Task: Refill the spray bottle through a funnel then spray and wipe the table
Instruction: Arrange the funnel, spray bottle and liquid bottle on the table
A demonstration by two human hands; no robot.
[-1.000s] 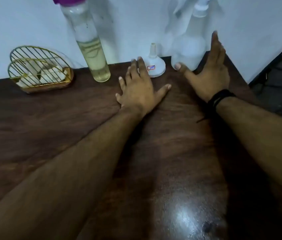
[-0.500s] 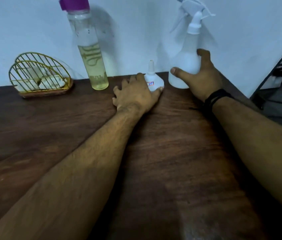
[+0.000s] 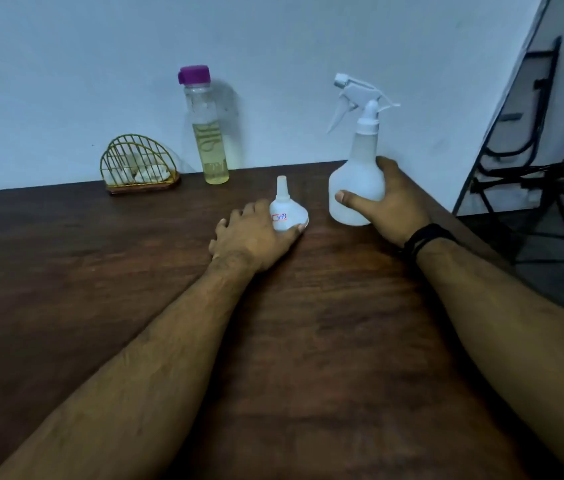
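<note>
Our right hand (image 3: 391, 206) grips the spray bottle (image 3: 356, 181) standing at two o'clock on the tabletop (image 3: 325, 341), while our left hand (image 3: 256, 233) curls around the upturned funnel (image 3: 287, 216) at its nine o'clock, the water bottle (image 3: 209, 133) at eleven.

We count: two hands, left (image 3: 251, 233), right (image 3: 396, 202). One spray bottle (image 3: 356, 181), in right hand. One funnel (image 3: 285, 214), under left hand's fingers. One tall bottle (image 3: 206, 133), purple cap, beyond left hand. One wire holder (image 3: 138, 166), further left. One bench (image 3: 308, 341). One folding chair (image 3: 530, 147), beyond right hand.
</note>
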